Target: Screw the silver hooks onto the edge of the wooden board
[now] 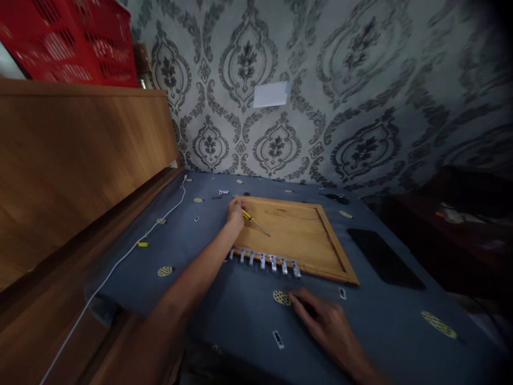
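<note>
A shallow wooden panel with a raised rim (296,227) lies on the blue cloth. My left hand (236,209) is at its far left corner, closed on a screwdriver (255,222) with a yellow handle. The metal shaft slants right and towards me over the panel. Along the near rim sits a row of several shiny metal hook-like pieces (263,260). My right hand (326,323) rests near the front of the cloth, apart from the panel. Its thumb and index finger are pinched together; whatever they might hold is too small to make out.
A dark flat slab (385,256) lies right of the panel, with a black object (336,198) behind it. Small metal pieces (223,193) are at the back left. A white cable (146,233) runs down the left side beside a wooden cabinet (80,160) bearing a red basket (72,45).
</note>
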